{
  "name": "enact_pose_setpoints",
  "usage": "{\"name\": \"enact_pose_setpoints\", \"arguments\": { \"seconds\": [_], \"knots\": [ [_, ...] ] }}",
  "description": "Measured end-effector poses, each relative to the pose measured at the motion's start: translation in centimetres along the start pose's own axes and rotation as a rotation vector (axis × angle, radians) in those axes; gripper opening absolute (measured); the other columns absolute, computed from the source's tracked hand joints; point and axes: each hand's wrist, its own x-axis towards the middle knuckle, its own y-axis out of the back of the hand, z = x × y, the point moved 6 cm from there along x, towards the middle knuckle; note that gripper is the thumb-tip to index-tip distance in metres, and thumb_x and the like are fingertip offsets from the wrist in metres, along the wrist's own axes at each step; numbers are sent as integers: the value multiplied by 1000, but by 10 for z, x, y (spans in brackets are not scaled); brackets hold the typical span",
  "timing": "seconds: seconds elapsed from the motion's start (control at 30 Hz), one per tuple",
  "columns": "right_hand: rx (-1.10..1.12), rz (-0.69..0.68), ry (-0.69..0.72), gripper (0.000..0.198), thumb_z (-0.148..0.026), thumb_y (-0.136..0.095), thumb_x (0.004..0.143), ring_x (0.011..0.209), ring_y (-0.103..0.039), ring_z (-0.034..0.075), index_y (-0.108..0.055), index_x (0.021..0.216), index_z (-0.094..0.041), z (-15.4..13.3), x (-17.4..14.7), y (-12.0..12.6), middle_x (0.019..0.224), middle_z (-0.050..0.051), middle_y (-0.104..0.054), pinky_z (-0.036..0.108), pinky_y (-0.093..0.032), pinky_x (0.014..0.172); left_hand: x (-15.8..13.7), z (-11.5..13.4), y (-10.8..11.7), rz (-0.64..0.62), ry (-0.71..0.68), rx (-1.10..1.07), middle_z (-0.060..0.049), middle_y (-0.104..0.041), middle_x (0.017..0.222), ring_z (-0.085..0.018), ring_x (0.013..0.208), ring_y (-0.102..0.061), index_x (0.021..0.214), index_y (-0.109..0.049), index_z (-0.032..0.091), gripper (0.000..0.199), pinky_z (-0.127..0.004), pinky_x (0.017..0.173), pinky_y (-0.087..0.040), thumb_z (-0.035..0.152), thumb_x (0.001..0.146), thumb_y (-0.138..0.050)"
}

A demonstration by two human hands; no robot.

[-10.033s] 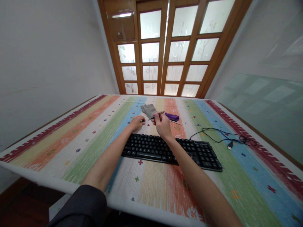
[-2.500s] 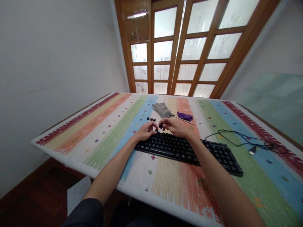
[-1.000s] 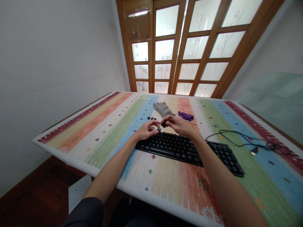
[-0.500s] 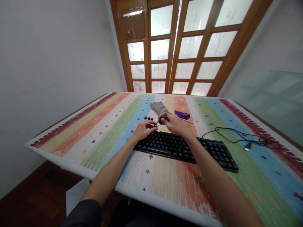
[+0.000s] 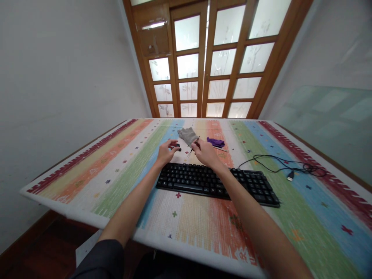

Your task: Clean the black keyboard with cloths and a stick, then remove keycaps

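Note:
My left hand (image 5: 166, 152) is over the cloth beyond the keyboard's left part, thumb and fingers curled together around a small black keycap (image 5: 179, 149). Another dark keycap shows right beside its fingertips; the fingers partly hide the group. My right hand (image 5: 203, 150) pinches a thin tool (image 5: 191, 152) with a dark shaft and fine, pale, wire-like tips pointing down and left. Below both hands lies the black keyboard (image 5: 188, 188), with my right forearm crossing over it.
A grey cloth (image 5: 187, 135) and a purple cloth (image 5: 216, 142) lie beyond my hands, a thin pale stick beside the purple one. The keyboard's black cable (image 5: 273, 157) coils to the right, ending in a USB plug (image 5: 290, 176). A striped tablecloth (image 5: 116, 186) covers the table.
My hands have moved apart. The left hand went left with the keycap, to the loose keycaps; the tool in my right hand no longer meets it. The view has shifted slightly.

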Motion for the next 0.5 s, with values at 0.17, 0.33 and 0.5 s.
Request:
{"name": "enact_pose_setpoints", "arguments": {
  "seconds": [0.17, 0.33, 0.5],
  "knots": [
    [73, 4, -11, 19, -21, -47, 95, 72, -67, 20, -65, 94, -14, 5, 2, 5, 89, 11, -73, 29, -45, 71, 16, -4, -26, -179, -103, 148, -2, -76, 91, -23, 98, -65, 91, -74, 23, 20, -40, 95, -50, 13, 74, -75],
    [126, 46, -3, 18, -22, -48, 94, 69, -66, 20, -64, 90, -15, 13, 4, 12, 82, 9, -72, 29, -45, 67, 27, -16, -50, -324, -159, 266, -3, -74, 89, -24, 100, -62, 86, -75, 23, 17, -37, 92, -50, 12, 74, -73],
    [124, 68, 11, 18, -23, -48, 94, 69, -67, 20, -64, 88, -15, 16, 5, 18, 80, 9, -71, 29, -45, 68, 37, -27, -60, -396, -211, 346, -5, -73, 92, -25, 102, -60, 84, -75, 21, 13, -40, 97, -46, 12, 74, -72]
  ]
}}
